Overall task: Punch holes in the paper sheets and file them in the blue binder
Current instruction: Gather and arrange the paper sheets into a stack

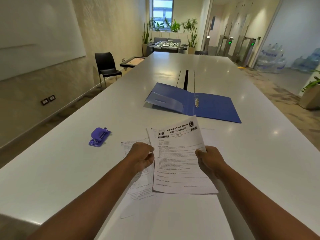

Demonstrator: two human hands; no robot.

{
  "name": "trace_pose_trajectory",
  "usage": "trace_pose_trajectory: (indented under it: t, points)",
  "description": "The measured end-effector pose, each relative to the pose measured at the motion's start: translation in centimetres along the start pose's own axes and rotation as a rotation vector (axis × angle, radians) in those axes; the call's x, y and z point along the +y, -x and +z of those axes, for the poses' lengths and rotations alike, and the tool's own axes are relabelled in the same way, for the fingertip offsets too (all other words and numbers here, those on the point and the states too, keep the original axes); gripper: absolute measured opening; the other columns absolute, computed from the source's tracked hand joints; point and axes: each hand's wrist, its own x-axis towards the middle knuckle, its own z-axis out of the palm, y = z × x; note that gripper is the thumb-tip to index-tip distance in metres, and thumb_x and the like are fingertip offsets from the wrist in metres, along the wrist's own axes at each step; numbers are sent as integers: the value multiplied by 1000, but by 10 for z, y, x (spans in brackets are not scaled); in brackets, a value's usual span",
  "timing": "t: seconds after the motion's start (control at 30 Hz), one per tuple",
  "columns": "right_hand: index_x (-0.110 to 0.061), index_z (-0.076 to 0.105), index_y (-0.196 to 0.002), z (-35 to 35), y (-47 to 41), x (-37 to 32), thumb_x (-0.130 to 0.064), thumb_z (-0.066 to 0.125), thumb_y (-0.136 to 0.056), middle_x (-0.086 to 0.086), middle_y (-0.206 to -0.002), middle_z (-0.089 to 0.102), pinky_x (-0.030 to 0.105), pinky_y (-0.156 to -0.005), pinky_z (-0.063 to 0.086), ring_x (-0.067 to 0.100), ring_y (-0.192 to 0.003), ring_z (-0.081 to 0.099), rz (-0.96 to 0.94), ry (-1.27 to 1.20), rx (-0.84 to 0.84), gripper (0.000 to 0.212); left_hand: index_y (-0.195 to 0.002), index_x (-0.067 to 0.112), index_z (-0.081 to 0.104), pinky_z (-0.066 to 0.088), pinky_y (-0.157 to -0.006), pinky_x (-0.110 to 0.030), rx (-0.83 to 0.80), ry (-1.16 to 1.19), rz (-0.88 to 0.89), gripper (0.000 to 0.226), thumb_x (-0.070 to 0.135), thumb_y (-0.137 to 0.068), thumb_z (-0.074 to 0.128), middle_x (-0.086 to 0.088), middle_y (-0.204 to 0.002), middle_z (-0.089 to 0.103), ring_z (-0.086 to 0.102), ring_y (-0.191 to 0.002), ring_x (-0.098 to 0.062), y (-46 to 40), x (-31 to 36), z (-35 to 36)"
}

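- The left hand (142,157) and right hand (210,161) pinched the side edges of a thin printed sheet (180,153), its fine print unreadable.
- More paper sheets (136,191) lay under the left hand, partly covered.
- A glossy blue binder (214,106) lay open beyond the hands on the smooth white table (69,170); a purple plastic hole punch (99,136) sat left of them.

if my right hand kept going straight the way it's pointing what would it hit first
Probably the blue binder. The right hand, gripping the sheet, points up and slightly left, toward the binder's open right half, though depth is unclear.
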Motion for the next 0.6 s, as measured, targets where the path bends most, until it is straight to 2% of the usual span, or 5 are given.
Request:
trace_pose_trajectory:
  t: [0.1,0.17,0.37,0.5,0.6]
  points:
    - [6,69,-97,-2,-2,2,-11,57,-100,34,-105,70,55,-79,62,51,-90,71,6,-34,-27,21,-85,1,60,46,-50,-25,-21,-95,49,13,-7,-93,54,-18,-83,70,58,-65,-21,-3,1,1]
    - [5,70,-96,-3,-6,5,-13,59,-99,34,-104,70,69,-88,52,59,-101,64,18,-68,-45,21,-91,-1,66,36,-46,-25,-39,-212,103,11,0,-95,56,-15,-73,66,51,-54,-18,-6,0,4]
    - [-2,72,-101,-5,-9,14,-11,59,-100,13,-100,79,59,-95,57,39,-98,75,27,-170,-112,16,-100,0,70,43,-48,-27,-9,-235,206,22,17,-103,56,-9,-70,71,60,-48,-16,-12,-3,14]
    - [-4,72,-106,-7,-11,19,-15,60,-101,15,-105,78,62,-96,56,43,-102,73,27,-233,-142,17,-100,4,72,36,-44,-26,27,-189,208,17,19,-100,62,-21,-88,76,58,-53,-18,-13,0,13]
    - [-5,70,-111,-9,-5,17,-18,58,-102,15,-108,78,66,-94,54,46,-103,72,11,-263,-156,20,-99,7,72,33,-46,-25,41,-173,222,16,21,-97,66,-20,-95,77,57,-58,-20,-12,3,12]
